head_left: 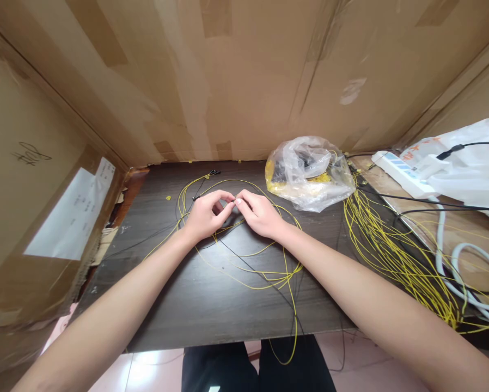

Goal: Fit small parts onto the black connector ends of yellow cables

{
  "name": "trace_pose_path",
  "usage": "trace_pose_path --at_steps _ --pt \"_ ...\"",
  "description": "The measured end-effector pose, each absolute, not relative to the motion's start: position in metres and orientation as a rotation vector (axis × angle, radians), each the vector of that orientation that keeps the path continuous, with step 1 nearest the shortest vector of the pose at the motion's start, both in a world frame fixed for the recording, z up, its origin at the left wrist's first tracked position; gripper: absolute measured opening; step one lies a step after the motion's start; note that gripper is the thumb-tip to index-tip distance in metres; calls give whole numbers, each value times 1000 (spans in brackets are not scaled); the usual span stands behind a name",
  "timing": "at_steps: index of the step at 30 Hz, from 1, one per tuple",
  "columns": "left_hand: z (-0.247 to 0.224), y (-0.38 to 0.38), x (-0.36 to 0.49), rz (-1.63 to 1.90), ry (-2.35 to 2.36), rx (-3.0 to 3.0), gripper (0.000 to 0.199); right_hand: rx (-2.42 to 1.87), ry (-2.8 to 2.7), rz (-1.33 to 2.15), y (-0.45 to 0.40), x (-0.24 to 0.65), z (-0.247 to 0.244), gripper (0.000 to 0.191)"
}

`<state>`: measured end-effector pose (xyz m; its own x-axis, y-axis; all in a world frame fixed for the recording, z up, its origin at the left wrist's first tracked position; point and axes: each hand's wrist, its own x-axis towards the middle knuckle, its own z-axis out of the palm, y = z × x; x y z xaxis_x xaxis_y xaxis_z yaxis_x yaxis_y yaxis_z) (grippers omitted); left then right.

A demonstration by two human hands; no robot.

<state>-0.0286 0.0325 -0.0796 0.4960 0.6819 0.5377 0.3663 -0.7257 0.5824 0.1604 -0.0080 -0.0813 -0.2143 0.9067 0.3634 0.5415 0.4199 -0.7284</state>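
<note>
My left hand (209,215) and my right hand (260,214) meet above the middle of the dark wood-grain table (166,310). Thumb and fingers of both are pinched together, tip to tip, around something small and dark that I cannot make out. Loose loops of thin yellow wire (295,321) spread under and around both hands, and one loop hangs over the front edge. A thin black wire (244,263) runs among them. Just beyond my left hand, small black ends (214,172) lie at the tip of the yellow loops.
A clear plastic bag (313,193) with yellow and dark contents stands at the back right. Beside it lie a bundle of yellow wires (391,261), a white power strip (405,174) with a plug, and a white plastic bag (477,174). Cardboard walls (228,81) enclose the back and sides.
</note>
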Motion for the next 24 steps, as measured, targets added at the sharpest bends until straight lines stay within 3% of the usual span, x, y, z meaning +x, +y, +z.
trace_pose_path --at_steps 5,12,24 --pt "-80 34 -29 1082 898 2314 16 -1223 -1862 590 -9 160 -82 13" --pt "-79 33 -30 1091 851 2398 12 -1281 -1913 579 -7 161 -81 30" --pt "-80 34 -30 1095 888 2355 17 -1264 -1928 536 -9 161 -81 21"
